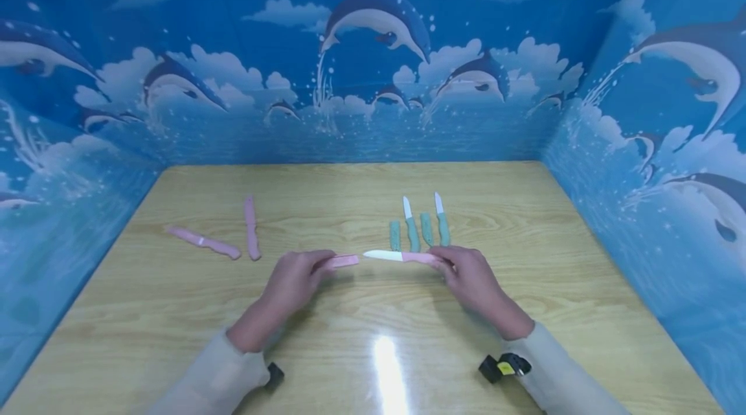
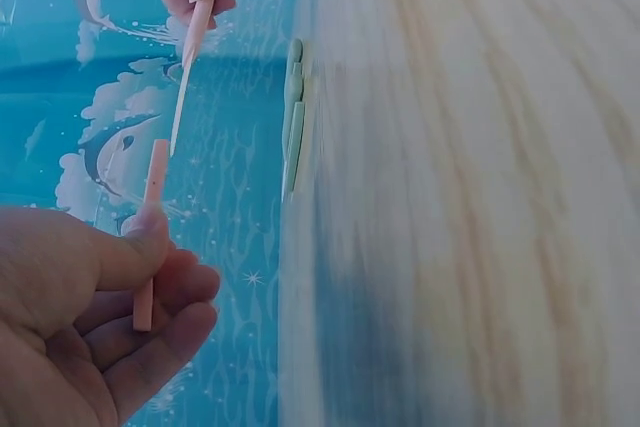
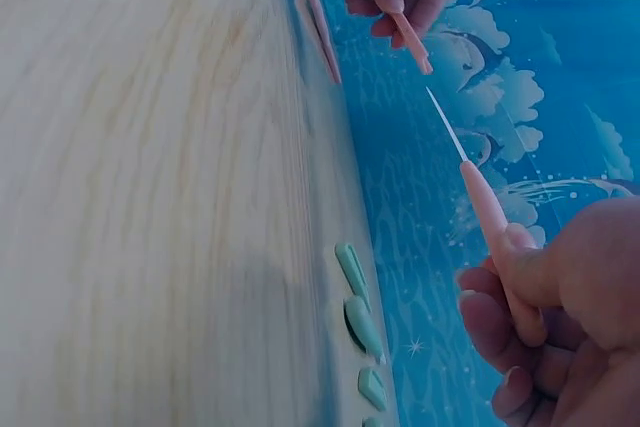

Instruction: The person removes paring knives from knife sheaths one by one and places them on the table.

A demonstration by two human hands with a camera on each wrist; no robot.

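Note:
My right hand (image 1: pixel 466 272) pinches the pink handle of a small knife (image 1: pixel 384 255), its white blade pointing left. Facing it, my left hand (image 1: pixel 296 278) pinches a pink knife sheath (image 1: pixel 344 261) between thumb and fingers. The blade tip is close to the sheath's open end, with a small gap between them in the head view. Both are held up over the wooden table, as the left wrist view shows with the sheath (image 2: pixel 154 182) and the knife (image 2: pixel 190 67) nearly in line.
Beyond the right hand lie two green-handled knives (image 1: pixel 412 234) (image 1: pixel 444 228) and two green sheaths (image 1: pixel 395 235) (image 1: pixel 427 228). Two pink sheathed knives (image 1: pixel 252 230) (image 1: pixel 206 243) rest on the table's left. Dolphin-printed walls (image 1: pixel 373 130) border the wooden table (image 1: pixel 326 350).

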